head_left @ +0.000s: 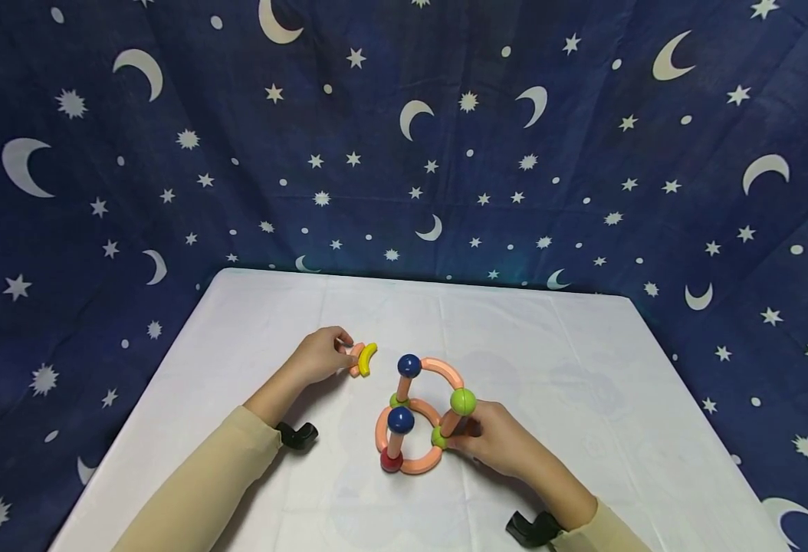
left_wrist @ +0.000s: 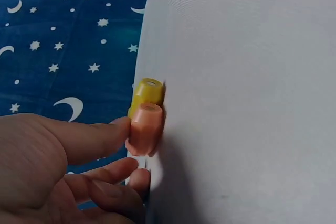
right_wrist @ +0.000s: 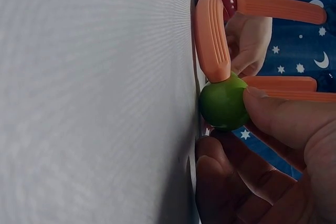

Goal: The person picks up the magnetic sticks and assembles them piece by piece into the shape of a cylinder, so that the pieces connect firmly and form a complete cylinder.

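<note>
My left hand [head_left: 319, 355] is at an orange curved stick [head_left: 355, 369] that lies beside a yellow curved stick [head_left: 367, 359]. In the left wrist view the thumb touches the orange stick, while the other fingers are bent below it with a small gap. My right hand [head_left: 497, 438] pinches a green ball [right_wrist: 223, 103] at the base of a ball-and-stick toy frame. Orange curved sticks [head_left: 421, 462] join that ball, a red ball [head_left: 392, 460] and another green one in a ring. Short uprights carry two blue balls [head_left: 409, 366] and a green ball [head_left: 463, 402]; one curved stick bridges the top.
A white cloth covers the table [head_left: 549, 345]. Behind it and at the sides hangs a dark blue curtain [head_left: 376, 222] with moons and stars. Black wrist mounts [head_left: 297, 435] sit at both sleeves.
</note>
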{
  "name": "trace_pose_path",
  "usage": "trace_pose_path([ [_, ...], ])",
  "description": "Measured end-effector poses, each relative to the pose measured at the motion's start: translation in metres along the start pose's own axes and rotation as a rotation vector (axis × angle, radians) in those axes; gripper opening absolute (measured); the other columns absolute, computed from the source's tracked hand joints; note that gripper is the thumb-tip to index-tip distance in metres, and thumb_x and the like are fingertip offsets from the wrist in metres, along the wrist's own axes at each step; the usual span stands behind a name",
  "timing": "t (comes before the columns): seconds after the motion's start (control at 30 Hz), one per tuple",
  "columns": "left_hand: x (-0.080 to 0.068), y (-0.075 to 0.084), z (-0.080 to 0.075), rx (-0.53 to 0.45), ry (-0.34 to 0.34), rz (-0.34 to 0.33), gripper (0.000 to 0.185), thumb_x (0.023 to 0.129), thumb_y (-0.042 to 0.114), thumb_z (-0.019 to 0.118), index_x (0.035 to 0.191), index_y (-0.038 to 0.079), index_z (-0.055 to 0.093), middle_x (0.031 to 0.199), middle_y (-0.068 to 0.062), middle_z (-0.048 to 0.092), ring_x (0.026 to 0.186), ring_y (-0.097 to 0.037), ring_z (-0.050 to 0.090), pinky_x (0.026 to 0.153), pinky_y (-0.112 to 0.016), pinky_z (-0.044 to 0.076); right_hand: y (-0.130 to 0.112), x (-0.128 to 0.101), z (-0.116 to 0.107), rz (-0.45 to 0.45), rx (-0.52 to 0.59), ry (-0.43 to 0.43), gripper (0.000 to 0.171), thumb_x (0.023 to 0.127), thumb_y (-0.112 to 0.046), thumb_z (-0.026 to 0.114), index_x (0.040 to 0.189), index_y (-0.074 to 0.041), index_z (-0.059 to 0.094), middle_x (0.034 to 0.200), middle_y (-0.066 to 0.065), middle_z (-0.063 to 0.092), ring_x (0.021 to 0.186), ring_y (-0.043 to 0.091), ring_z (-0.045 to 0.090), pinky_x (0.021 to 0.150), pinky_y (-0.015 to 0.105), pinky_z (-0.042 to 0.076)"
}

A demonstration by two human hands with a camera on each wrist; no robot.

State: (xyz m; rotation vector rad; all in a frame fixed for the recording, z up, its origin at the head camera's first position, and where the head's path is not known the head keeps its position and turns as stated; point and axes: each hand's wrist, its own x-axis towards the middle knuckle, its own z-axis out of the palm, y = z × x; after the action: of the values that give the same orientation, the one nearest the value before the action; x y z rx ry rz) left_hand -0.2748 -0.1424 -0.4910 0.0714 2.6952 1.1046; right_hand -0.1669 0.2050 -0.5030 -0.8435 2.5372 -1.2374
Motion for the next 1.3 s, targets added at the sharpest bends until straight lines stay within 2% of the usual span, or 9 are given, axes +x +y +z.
trace_pose_path([
  [0.13, -0.004, 0.005, 0.0, 0.065, 0.008, -0.026, 0.019, 0.088, 0.022, 0.08, 0.101, 0.01, 0.072, 0.088, -0.006, 0.066, 0.076, -0.02, 0.059, 0.063, -0.029, 0.044, 0.0, 0.0, 0.0, -0.002, -0.006, 0.002, 0.018, 0.092, -0.012, 0.085, 0.099, -0.025, 0.076, 0.103, -0.011, 0.081, 0.088, 0.003, 0.072, 0.078, 0.026, 0.061],
  [0.23, -0.008, 0.01, -0.001, 0.098, 0.004, -0.072, 0.017, 0.087, 0.021, 0.079, 0.096, 0.009, 0.07, 0.083, -0.006, 0.068, 0.075, -0.022, 0.061, 0.062, -0.03, 0.044, 0.0, 0.0, 0.0, 0.001, -0.008, 0.005, 0.018, 0.092, -0.012, 0.085, 0.099, -0.026, 0.076, 0.103, -0.013, 0.081, 0.088, 0.003, 0.072, 0.078, 0.026, 0.061],
  [0.4, -0.012, 0.017, -0.003, 0.189, 0.011, -0.139, 0.02, 0.087, 0.021, 0.079, 0.101, 0.007, 0.073, 0.087, -0.007, 0.07, 0.079, -0.023, 0.062, 0.065, -0.031, 0.047, -0.001, 0.0, 0.0, 0.004, -0.013, 0.007, 0.018, 0.092, -0.012, 0.085, 0.099, -0.026, 0.076, 0.103, -0.013, 0.081, 0.088, 0.003, 0.072, 0.079, 0.026, 0.061],
  [0.5, -0.015, 0.021, -0.004, 0.241, 0.016, -0.146, 0.021, 0.088, 0.019, 0.079, 0.104, 0.006, 0.078, 0.091, -0.008, 0.072, 0.08, -0.024, 0.062, 0.068, -0.032, 0.049, -0.002, 0.0, 0.0, 0.002, -0.016, 0.01, 0.018, 0.092, -0.011, 0.085, 0.098, -0.026, 0.076, 0.103, -0.012, 0.081, 0.088, 0.003, 0.072, 0.079, 0.026, 0.061],
  [0.63, -0.018, 0.023, -0.005, 0.263, 0.005, -0.146, 0.022, 0.09, 0.017, 0.08, 0.109, 0.005, 0.079, 0.095, -0.008, 0.074, 0.082, -0.024, 0.063, 0.07, -0.033, 0.051, -0.003, -0.002, 0.0, 0.002, -0.023, 0.017, 0.018, 0.092, -0.012, 0.085, 0.099, -0.026, 0.076, 0.104, -0.012, 0.081, 0.089, 0.003, 0.072, 0.08, 0.026, 0.061],
  [0.77, -0.02, 0.019, -0.006, 0.245, -0.006, -0.106, 0.017, 0.09, 0.013, 0.08, 0.105, 0.007, 0.079, 0.095, -0.007, 0.073, 0.083, -0.024, 0.061, 0.071, -0.033, 0.049, -0.002, -0.005, -0.001, 0.007, -0.041, 0.032, 0.021, 0.091, -0.014, 0.086, 0.101, -0.029, 0.075, 0.102, -0.014, 0.079, 0.085, 0.003, 0.07, 0.078, 0.026, 0.06],
  [0.9, -0.02, 0.01, -0.006, 0.228, -0.012, -0.027, 0.01, 0.09, 0.01, 0.077, 0.1, 0.011, 0.075, 0.093, -0.007, 0.069, 0.083, -0.024, 0.059, 0.074, -0.034, 0.047, -0.002, -0.007, -0.002, 0.014, -0.052, 0.042, 0.026, 0.091, -0.013, 0.086, 0.104, -0.032, 0.074, 0.099, -0.015, 0.077, 0.081, 0.003, 0.067, 0.074, 0.026, 0.058],
  [1.03, -0.018, 0.001, -0.007, 0.201, -0.026, 0.034, 0.012, 0.093, 0.01, 0.076, 0.103, 0.014, 0.072, 0.096, -0.008, 0.068, 0.086, -0.024, 0.059, 0.077, -0.036, 0.048, -0.002, -0.007, -0.002, 0.019, -0.047, 0.039, 0.027, 0.091, -0.012, 0.086, 0.103, -0.033, 0.074, 0.099, -0.014, 0.077, 0.081, 0.003, 0.067, 0.074, 0.026, 0.059],
  [1.3, -0.02, -0.007, -0.013, 0.132, -0.057, 0.051, 0.019, 0.096, 0.005, 0.072, 0.113, 0.014, 0.074, 0.106, -0.01, 0.069, 0.095, -0.025, 0.059, 0.086, -0.041, 0.052, -0.001, -0.007, 0.0, 0.022, -0.008, 0.056, 0.019, 0.093, -0.012, 0.084, 0.101, -0.028, 0.077, 0.101, -0.007, 0.079, 0.084, 0.005, 0.069, 0.074, 0.026, 0.059],
])
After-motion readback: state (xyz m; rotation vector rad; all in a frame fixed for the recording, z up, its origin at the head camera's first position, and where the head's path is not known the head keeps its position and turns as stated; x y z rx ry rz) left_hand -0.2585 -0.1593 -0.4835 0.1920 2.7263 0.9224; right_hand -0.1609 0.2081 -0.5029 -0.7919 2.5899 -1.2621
